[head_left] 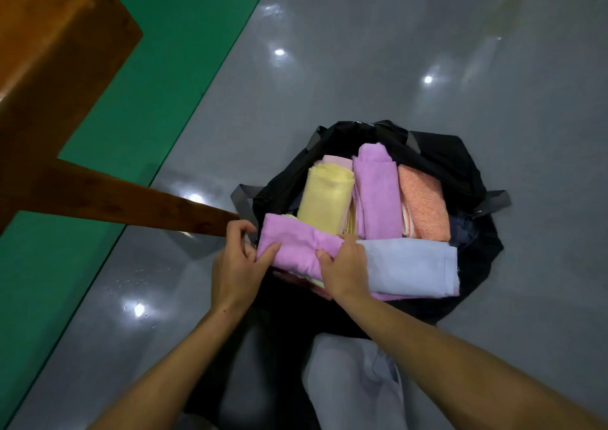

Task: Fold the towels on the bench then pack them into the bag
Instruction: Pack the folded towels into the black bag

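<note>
A black bag (460,166) stands open on the grey floor, packed with folded towels. A yellow towel (325,196), a purple towel (375,192) and an orange towel (424,199) lie side by side at the back. Across the front lie a second purple towel (296,245) and a light blue towel (411,265). My left hand (235,265) pinches the left end of the front purple towel. My right hand (343,268) grips its right end, thumb under and fingers over the fold.
A brown wooden bench (56,51) with a slanted leg (131,206) stands at the left, its leg ending beside the bag. A green floor strip (158,67) runs under the bench. My grey trouser leg (352,383) is below the bag.
</note>
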A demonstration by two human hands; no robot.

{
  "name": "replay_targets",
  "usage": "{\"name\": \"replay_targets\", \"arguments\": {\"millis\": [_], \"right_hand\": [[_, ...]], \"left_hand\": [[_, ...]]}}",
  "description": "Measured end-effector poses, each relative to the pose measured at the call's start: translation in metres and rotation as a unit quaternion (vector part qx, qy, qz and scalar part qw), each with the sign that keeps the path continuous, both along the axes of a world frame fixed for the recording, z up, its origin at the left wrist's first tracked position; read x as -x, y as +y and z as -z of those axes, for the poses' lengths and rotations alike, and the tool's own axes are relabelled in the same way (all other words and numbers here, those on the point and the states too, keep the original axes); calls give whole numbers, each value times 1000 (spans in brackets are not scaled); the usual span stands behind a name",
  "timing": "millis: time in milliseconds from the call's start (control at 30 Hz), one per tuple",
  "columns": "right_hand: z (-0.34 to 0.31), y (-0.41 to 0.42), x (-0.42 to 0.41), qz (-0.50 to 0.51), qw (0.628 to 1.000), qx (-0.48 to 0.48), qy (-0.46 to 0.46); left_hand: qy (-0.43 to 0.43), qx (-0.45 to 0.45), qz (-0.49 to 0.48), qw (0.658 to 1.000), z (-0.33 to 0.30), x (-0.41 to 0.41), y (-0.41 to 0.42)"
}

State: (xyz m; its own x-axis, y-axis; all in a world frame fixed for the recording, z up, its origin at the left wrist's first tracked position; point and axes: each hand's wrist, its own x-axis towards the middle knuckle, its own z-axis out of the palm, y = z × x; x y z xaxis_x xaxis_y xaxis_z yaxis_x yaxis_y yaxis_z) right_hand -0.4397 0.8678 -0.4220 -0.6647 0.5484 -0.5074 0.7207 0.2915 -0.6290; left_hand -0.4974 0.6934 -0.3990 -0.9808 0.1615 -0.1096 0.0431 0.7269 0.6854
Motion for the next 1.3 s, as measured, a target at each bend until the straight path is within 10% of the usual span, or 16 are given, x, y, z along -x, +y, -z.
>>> {"name": "replay_targets", "arguments": {"millis": [267, 433, 567, 1033, 1300], "right_hand": [[-28, 20, -9, -147, 981, -95, -83], [-51, 26, -5, -316, 880, -354, 13], [-32, 26, 10, -543, 796, -240, 122], [25, 4, 14, -480, 820, -298, 94], [14, 1, 2, -472, 833, -284, 47]], "left_hand": [[-32, 94, 58, 993, 14, 14, 0], [-26, 92, 82, 992, 8, 12, -2], [-33, 68, 86, 993, 5, 9, -4], [-41, -117, 39, 992, -8, -10, -13], [-62, 126, 220, 965, -14, -4, -17]]}}
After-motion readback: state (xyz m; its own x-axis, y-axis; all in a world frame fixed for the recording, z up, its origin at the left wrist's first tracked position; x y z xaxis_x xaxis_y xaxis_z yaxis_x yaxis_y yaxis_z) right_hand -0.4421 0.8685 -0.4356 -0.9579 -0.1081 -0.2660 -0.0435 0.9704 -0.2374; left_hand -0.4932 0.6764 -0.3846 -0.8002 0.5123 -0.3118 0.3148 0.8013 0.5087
